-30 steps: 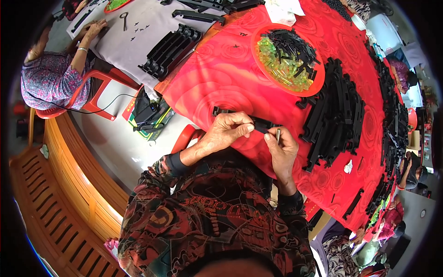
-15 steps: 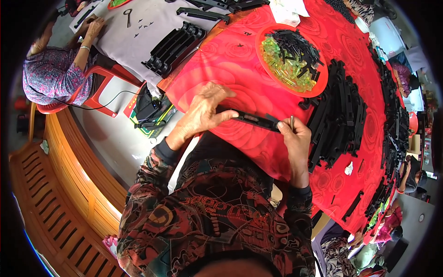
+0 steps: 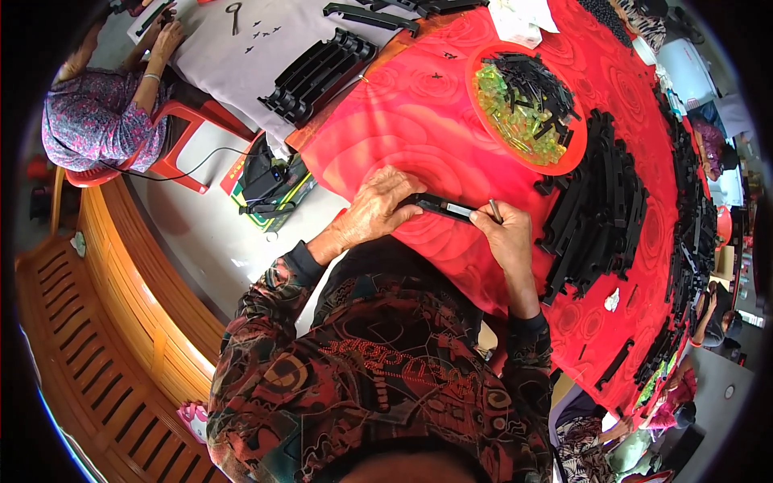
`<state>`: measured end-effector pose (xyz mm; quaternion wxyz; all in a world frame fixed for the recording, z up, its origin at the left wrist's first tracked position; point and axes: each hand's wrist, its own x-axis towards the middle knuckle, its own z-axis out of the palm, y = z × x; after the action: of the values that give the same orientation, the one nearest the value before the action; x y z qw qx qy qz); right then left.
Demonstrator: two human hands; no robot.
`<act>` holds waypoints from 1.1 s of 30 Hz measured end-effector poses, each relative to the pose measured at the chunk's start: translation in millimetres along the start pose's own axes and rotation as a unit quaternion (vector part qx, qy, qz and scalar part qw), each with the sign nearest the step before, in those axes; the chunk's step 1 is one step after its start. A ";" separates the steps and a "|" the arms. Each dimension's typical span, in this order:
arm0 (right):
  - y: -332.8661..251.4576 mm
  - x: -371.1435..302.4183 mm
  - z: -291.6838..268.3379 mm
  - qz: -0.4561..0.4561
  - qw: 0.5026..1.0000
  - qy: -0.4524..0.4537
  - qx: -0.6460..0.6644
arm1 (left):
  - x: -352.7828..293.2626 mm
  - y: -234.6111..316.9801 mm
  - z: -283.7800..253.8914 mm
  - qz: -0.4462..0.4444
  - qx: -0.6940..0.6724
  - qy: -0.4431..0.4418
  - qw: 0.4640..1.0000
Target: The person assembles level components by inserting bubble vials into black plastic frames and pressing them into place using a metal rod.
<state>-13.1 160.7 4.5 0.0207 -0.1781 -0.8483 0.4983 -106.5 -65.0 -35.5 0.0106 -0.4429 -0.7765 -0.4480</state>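
A long black plastic strip [image 3: 444, 207] is held crosswise over the near edge of the red tablecloth. My left hand [image 3: 380, 205] is closed around its left end, thumb along the near side. At the other end, my right hand [image 3: 509, 233] pinches the strip between thumb and fingers. The same hand holds a thin metal rod-like tool [image 3: 495, 211], its end sticking up beside the thumb. A pale, shiny patch shows in the middle of the strip. Right of my right hand lies a pile of similar black plastic strips [image 3: 600, 209].
An orange-red basin [image 3: 581, 149] beyond my right hand holds yellow-green translucent pieces and small black parts. A joined set of black strips [image 3: 318, 76] and a key-like metal tool [image 3: 233, 18] lie on the grey cloth. Another person [image 3: 101, 121] sits at left, near a wooden bench [image 3: 105, 338].
My left hand has closed further around the strip's left end; its fingers were more spread before. The strip has turned slightly, and a pale patch now shows on it.
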 end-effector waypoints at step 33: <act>-16.9 4.8 22.5 0.033 0.973 0.063 -0.221 | 1.8 6.5 -5.3 0.068 0.061 -0.035 0.995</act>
<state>-27.1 136.0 7.0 0.0179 -0.2375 -0.9280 0.2865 -105.1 -66.2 -27.2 0.0403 -0.5086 -0.7705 -0.3821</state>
